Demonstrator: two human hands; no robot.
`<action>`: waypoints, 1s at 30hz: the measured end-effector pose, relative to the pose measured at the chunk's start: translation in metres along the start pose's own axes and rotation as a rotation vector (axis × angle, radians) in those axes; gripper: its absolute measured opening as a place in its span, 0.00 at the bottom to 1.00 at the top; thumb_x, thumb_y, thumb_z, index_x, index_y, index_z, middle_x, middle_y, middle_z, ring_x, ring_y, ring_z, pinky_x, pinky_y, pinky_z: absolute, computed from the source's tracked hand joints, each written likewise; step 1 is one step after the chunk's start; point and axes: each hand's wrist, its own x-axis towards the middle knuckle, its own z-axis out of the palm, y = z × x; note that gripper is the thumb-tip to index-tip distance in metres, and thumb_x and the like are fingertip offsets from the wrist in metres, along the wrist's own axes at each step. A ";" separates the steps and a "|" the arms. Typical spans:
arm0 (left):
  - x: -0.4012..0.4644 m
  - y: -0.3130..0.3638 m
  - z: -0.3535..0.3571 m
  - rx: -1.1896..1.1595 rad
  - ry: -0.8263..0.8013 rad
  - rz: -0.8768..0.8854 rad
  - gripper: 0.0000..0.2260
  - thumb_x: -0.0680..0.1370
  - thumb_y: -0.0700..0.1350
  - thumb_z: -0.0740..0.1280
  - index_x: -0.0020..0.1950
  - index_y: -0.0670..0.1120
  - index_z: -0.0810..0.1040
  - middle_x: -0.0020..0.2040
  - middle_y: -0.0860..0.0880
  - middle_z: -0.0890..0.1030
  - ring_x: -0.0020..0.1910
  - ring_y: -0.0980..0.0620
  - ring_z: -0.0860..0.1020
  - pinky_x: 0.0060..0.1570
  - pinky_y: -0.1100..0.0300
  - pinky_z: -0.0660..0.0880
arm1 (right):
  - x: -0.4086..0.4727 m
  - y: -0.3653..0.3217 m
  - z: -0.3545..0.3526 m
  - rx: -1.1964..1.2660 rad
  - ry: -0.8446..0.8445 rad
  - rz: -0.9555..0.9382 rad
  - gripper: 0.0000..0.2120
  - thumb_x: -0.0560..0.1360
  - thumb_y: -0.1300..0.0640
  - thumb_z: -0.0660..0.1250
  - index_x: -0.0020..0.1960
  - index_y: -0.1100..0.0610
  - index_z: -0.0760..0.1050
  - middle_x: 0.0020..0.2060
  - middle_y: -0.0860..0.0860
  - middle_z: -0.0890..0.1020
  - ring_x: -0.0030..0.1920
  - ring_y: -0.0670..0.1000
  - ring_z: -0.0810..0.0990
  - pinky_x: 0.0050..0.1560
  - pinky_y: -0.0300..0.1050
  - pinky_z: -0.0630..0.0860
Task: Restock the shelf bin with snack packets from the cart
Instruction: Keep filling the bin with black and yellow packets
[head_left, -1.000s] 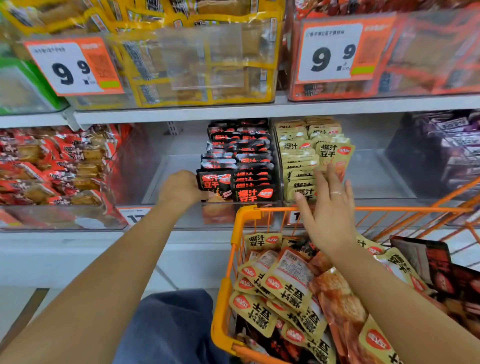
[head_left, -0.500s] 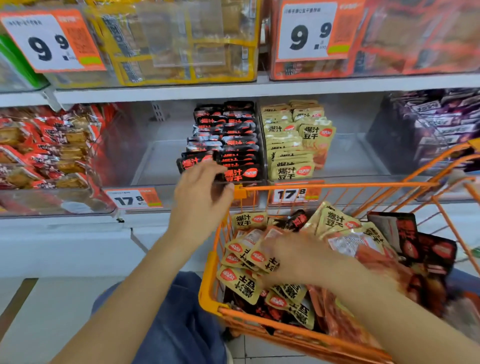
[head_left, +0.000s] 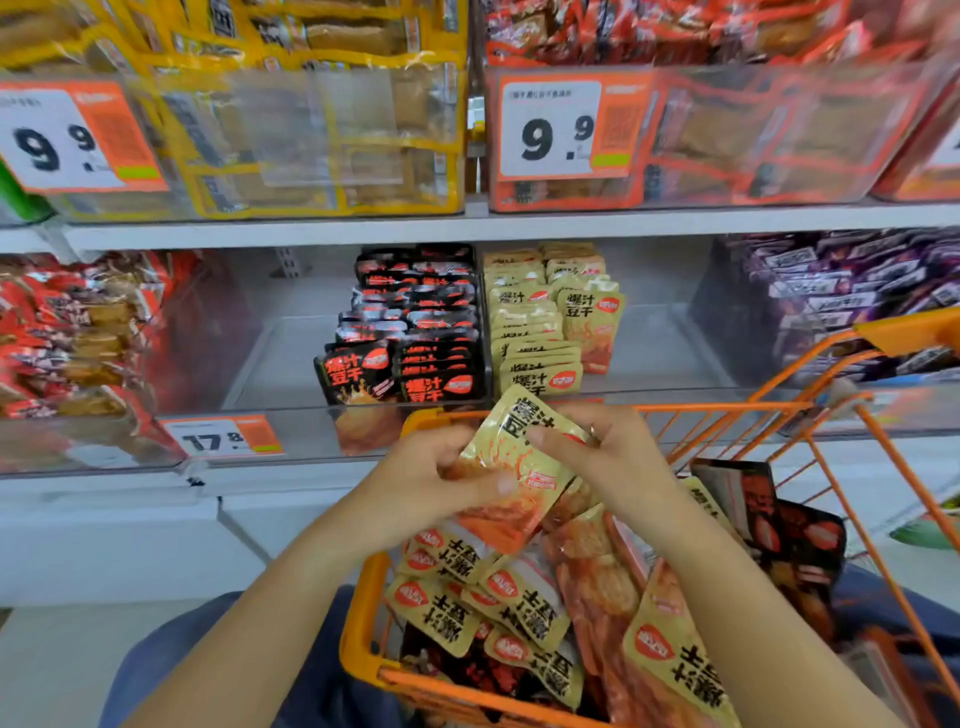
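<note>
Both hands hold a small stack of yellow snack packets (head_left: 519, 457) just above the orange cart (head_left: 363, 644). My left hand (head_left: 431, 483) grips the stack's lower left side with the thumb on its front. My right hand (head_left: 602, 457) pinches its upper right edge. Many more yellow packets (head_left: 519, 603) lie loose in the cart, with a few black ones (head_left: 779, 525) at the right. On the middle shelf, the clear shelf bin (head_left: 654, 343) holds a row of yellow packets (head_left: 540, 332) beside a row of black packets (head_left: 415, 322).
Red snack packets (head_left: 78, 332) fill the bin on the left and purple ones (head_left: 841, 291) the bin on the right. The upper shelf (head_left: 519, 223) carries yellow and red bagged snacks with 9.9 price tags. A 17.8 price tag (head_left: 223, 436) hangs on the middle shelf's edge.
My left hand came back from the shelf's black packets. My right hand left the shelf's yellow packets, dipped into the cart and lifted some out. Both hands now meet on the stack.
</note>
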 end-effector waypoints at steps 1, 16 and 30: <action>0.001 0.002 0.004 0.028 -0.011 0.002 0.10 0.72 0.44 0.73 0.52 0.46 0.83 0.46 0.51 0.85 0.46 0.56 0.83 0.46 0.64 0.78 | -0.001 -0.005 0.000 0.083 0.061 0.031 0.04 0.72 0.58 0.72 0.40 0.57 0.82 0.32 0.52 0.81 0.33 0.43 0.75 0.34 0.38 0.70; 0.076 -0.006 -0.003 0.794 0.350 0.435 0.19 0.78 0.56 0.57 0.59 0.49 0.80 0.59 0.53 0.79 0.65 0.50 0.70 0.67 0.49 0.67 | 0.049 0.017 -0.088 0.429 0.645 0.409 0.03 0.76 0.61 0.66 0.46 0.54 0.77 0.41 0.51 0.81 0.37 0.45 0.79 0.33 0.33 0.75; 0.086 -0.024 0.002 0.720 0.419 0.499 0.13 0.77 0.50 0.61 0.56 0.48 0.80 0.56 0.54 0.79 0.66 0.52 0.66 0.67 0.62 0.59 | 0.162 0.092 -0.090 -0.585 0.296 0.577 0.07 0.71 0.57 0.71 0.47 0.59 0.79 0.46 0.56 0.82 0.51 0.58 0.81 0.51 0.51 0.79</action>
